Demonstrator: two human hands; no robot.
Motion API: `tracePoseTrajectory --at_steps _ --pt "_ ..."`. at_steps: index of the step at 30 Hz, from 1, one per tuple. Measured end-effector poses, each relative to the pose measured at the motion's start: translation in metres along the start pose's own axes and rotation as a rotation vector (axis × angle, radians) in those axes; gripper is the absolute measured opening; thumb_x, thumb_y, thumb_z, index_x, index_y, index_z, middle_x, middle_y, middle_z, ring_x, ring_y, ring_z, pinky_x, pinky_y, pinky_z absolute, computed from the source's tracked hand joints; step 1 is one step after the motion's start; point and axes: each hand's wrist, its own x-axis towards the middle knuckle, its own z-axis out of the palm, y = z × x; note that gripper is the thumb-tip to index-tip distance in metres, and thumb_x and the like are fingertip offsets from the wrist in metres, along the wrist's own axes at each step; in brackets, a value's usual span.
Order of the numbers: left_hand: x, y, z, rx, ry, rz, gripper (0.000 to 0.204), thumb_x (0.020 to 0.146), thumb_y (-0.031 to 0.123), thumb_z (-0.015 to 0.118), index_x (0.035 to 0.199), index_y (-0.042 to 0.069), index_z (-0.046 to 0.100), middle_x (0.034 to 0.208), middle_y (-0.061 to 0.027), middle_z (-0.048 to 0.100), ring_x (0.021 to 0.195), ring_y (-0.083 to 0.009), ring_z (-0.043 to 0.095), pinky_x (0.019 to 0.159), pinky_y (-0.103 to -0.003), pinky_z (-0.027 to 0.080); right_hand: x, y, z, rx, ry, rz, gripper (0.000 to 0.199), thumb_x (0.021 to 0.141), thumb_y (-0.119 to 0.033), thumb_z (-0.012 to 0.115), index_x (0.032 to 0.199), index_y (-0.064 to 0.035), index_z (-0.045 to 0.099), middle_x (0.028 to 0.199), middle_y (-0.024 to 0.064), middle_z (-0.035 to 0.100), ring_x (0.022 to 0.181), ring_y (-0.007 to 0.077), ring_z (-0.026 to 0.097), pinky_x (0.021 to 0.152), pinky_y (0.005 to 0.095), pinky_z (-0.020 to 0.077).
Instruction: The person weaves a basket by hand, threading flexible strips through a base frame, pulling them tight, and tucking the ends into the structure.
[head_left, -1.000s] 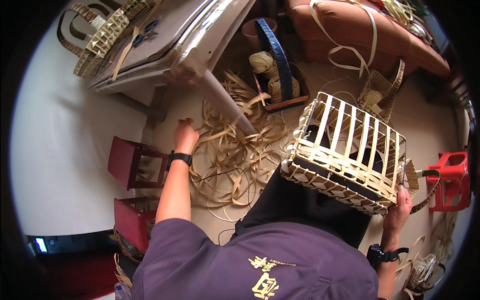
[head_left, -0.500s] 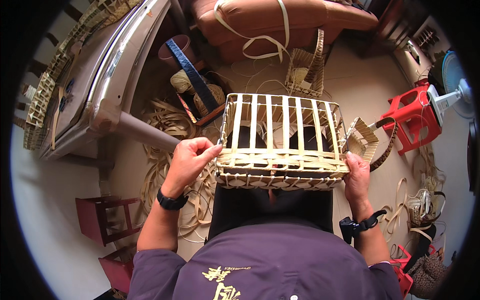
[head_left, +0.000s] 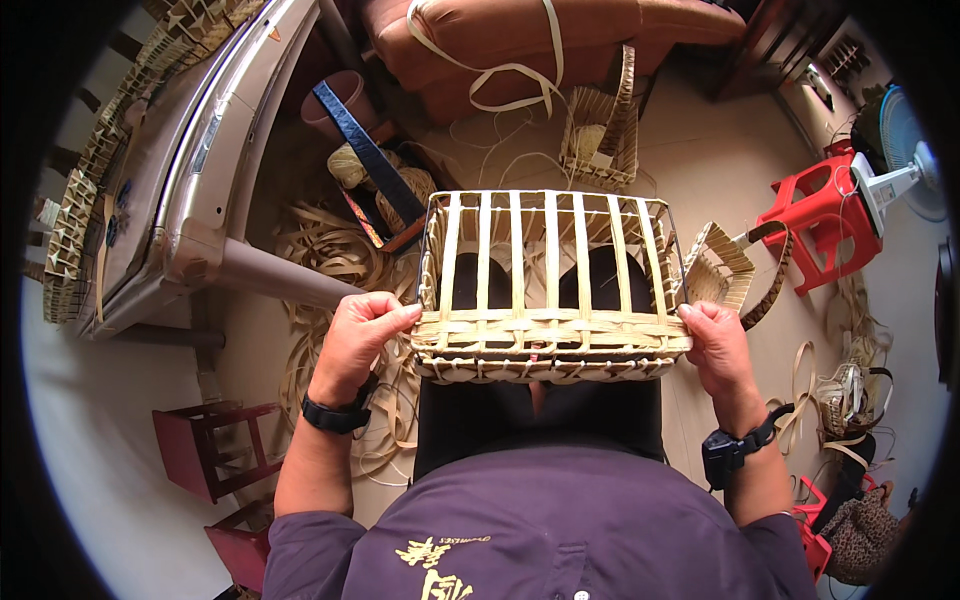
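A rectangular basket frame [head_left: 520,265] rests over my lap, held level between both hands. Pale flat strips run lengthwise across its face with gaps between them, and a band of cross-woven strips [head_left: 550,329] fills the edge nearest me. At the left end of that band, my left hand [head_left: 352,335] pinches the frame's corner between thumb and curled fingers. My right hand [head_left: 716,345] grips the opposite end, thumb on top and fingers folded beneath. Dark legs show through the openings.
Loose strips [head_left: 335,250] lie heaped on the floor at left, beside a box with twine balls [head_left: 347,166]. Small woven baskets [head_left: 601,140] stand ahead and right. A metal-edged table [head_left: 190,150] is left, a red stool [head_left: 820,210] with a fan right, a sofa [head_left: 450,60] beyond.
The basket frame has shifted slightly left and levelled out, both hands moving with it. My grip at both ends remains.
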Motion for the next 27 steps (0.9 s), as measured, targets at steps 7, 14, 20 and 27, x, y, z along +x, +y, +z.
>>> tracePoseTrajectory --at_steps 7,14,20,27 --pt "0.0 -0.016 -0.009 -0.046 -0.017 -0.057 0.024 0.101 0.019 0.073 0.08 0.01 0.068 0.069 0.009 0.058 0.059 -0.0004 0.041 0.055 -0.021 0.028 0.004 0.005 -0.009 -0.146 -0.042 0.089 0.036 0.101 -0.022 0.075 0.073 -0.0167 0.053 0.064 -0.0093 0.045 0.05 0.0026 0.032 0.046 0.0235 0.0223" --pt "0.008 -0.009 0.012 -0.079 -0.067 -0.021 0.023 0.103 0.028 0.074 0.098 0.006 0.078 0.077 0.0103 0.059 0.066 -0.0009 0.043 0.059 -0.022 0.03 0.03 0.009 -0.057 -0.326 -0.054 0.084 0.034 0.106 -0.026 0.07 0.076 -0.0147 0.057 0.061 -0.0083 0.049 0.049 0.0015 0.041 0.043 0.0209 0.0305" --pt "0.012 -0.036 0.02 -0.418 -0.172 -0.14 0.02 0.104 0.027 0.073 0.101 0.008 0.077 0.077 0.0101 0.062 0.061 0.0002 0.042 0.056 -0.018 0.029 0.019 -0.078 0.018 -1.034 -0.063 -0.81 0.02 0.1 -0.006 0.07 0.119 0.0006 0.071 0.091 0.0039 0.06 0.073 0.0101 0.052 0.066 0.0259 0.0431" --pt "0.021 -0.024 0.03 -0.279 -0.123 0.041 0.02 0.102 0.026 0.075 0.097 0.007 0.08 0.08 0.0082 0.068 0.067 0.0005 0.049 0.061 -0.019 0.035 0.035 -0.103 0.153 -0.819 -0.649 -0.324 0.023 0.103 -0.008 0.062 0.119 0.0033 0.074 0.072 -0.0004 0.06 0.058 0.0056 0.051 0.052 0.0245 0.0415"
